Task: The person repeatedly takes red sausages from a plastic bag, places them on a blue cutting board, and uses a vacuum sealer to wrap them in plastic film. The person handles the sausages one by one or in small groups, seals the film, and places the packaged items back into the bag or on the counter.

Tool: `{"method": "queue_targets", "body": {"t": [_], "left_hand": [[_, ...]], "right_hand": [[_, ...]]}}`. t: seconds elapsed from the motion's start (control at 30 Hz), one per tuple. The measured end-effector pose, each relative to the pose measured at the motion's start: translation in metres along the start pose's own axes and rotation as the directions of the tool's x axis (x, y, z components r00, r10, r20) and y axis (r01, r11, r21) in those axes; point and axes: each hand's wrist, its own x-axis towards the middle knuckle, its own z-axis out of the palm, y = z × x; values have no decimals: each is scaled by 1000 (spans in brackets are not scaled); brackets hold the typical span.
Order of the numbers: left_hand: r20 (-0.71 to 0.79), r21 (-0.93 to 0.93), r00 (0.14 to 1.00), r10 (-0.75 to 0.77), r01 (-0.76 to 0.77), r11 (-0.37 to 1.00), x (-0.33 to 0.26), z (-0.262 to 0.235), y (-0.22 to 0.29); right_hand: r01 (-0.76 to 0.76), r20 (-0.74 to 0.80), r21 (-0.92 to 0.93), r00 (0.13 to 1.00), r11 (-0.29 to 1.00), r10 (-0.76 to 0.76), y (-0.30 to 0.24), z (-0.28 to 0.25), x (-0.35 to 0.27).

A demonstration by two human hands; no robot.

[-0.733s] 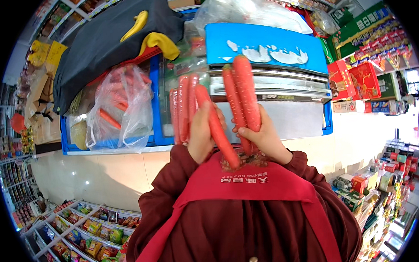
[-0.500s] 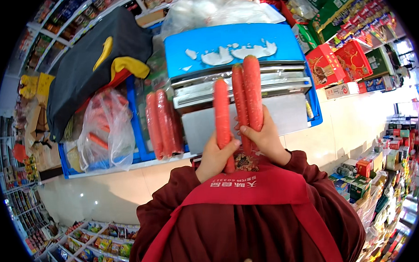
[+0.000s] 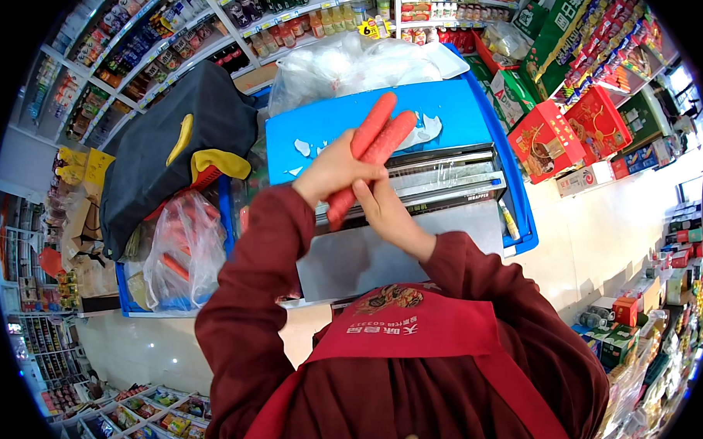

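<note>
A bundle of orange-red carrots (image 3: 390, 138) is held slantwise over a film wrapping machine (image 3: 443, 181) with a blue top. Two carrot tips show, and their lower ends come out below my hands. My left hand (image 3: 336, 172) is wrapped round the carrots from the left. Against their lower part rests my right hand (image 3: 394, 219), its thumb touching the left one and its other fingers mostly hidden behind the carrots. Whether a third carrot lies in the bundle cannot be seen. The machine's grey plate (image 3: 403, 252) lies below my hands.
Left of the machine, a clear plastic bag (image 3: 184, 252) holds more carrots. Behind it a dark cloth (image 3: 178, 133) drapes over something. Clear plastic bags (image 3: 354, 64) lie behind the machine. A blue crate rim (image 3: 528, 221) runs along the right, near red gift boxes (image 3: 546, 139).
My hands have moved forward and left, over the machine. The carrots, held apart in two hands before, are now together and tilted. My left arm now covers most of the wrapped carrots.
</note>
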Motion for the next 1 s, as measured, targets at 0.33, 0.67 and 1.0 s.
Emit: {"method": "queue_targets", "body": {"t": [0.33, 0.67, 1.0], "left_hand": [[220, 738, 965, 144, -261, 622, 73, -27, -25], [-231, 647, 879, 417, -182, 741, 31, -35, -60], [-708, -452, 705, -39, -410, 792, 22, -29, -127]], "right_hand": [[-240, 607, 1, 772, 971, 190, 2, -41, 56], [128, -14, -240, 991, 962, -135, 19, -143, 82], [255, 249, -276, 950, 927, -187, 41, -115, 109]]}}
